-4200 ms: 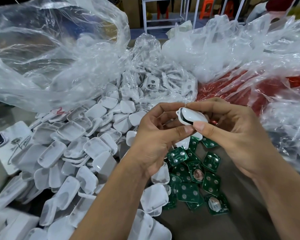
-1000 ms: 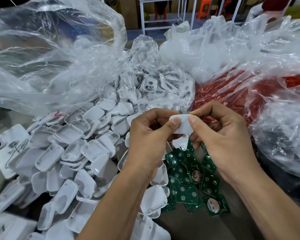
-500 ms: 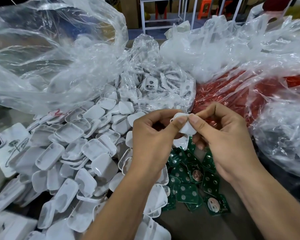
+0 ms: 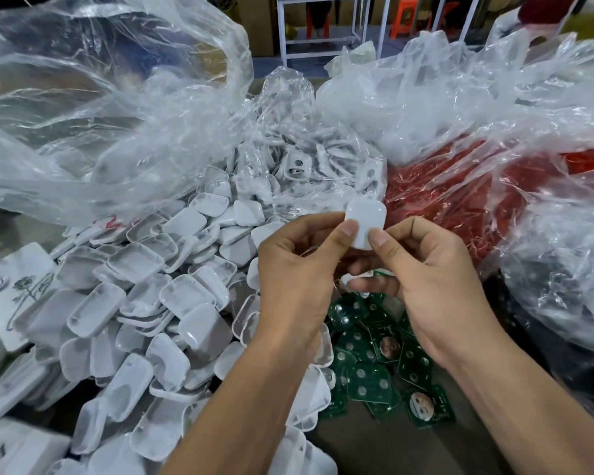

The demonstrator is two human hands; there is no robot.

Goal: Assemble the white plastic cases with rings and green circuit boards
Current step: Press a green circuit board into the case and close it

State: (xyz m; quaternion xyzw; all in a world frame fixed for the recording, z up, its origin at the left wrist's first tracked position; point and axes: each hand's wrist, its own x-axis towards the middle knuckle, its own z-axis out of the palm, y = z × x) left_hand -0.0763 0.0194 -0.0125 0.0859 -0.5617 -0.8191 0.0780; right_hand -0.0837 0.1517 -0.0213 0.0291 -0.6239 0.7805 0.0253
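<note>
Left hand (image 4: 295,269): raised, thumb pinched the white case (image 4: 366,222) at its lower left.
Right hand (image 4: 426,279): thumb pinched its lower right.
Case: smooth, rounded, upright above glossy green circuit boards (image 4: 371,365).

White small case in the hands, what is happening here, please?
A person holds one closed white case up between both hands, the left hand and the right hand pinching it with thumbs on its near face. Loose white case halves lie heaped to the left, green circuit boards lie under the hands, and clear plastic bags surround the work area. One bag on the right holds red parts.
</note>
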